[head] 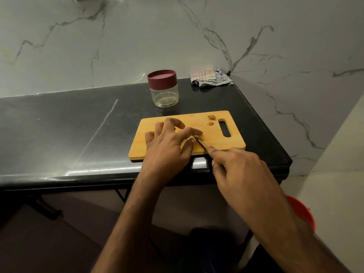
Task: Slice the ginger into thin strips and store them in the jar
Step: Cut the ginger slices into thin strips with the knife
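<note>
I see a wooden cutting board (214,142) lying flat near the front-right edge of a black counter (59,131). On it, my left hand (169,146) bears down w/ curled fingers on a piece of ginger (199,137), which is mostly hidden under the fingertips, approx mid-board; only a small pale-brown bit shows next to the index finger. My right hand (238,166) is wrapped round the handle of a knife (201,143), index finger laid along the top. The handle itself is covered, so I can't tell its look. The thin blade runs diagonally up-left, w/ its tip at the ginger, just beside the left fingertips. So both hands are clamped: left on the ginger, right on the knife, close together over the board's front half.

Two small ginger scraps (211,120) lie near the board's far-right corner, beside the oval handle slot, well apart from the hands.

Behind the board stands a clear jar (165,95), upright, w/ a maroon lid (162,77) on. A few pale bits seem to lie at its bottom, but it's too small to tell.

A striped cloth (210,77) is crumpled in the counter's back-right corner against the marble wall (118,36). A red bucket (303,213) peeks out low on the right, on the floor.
</note>
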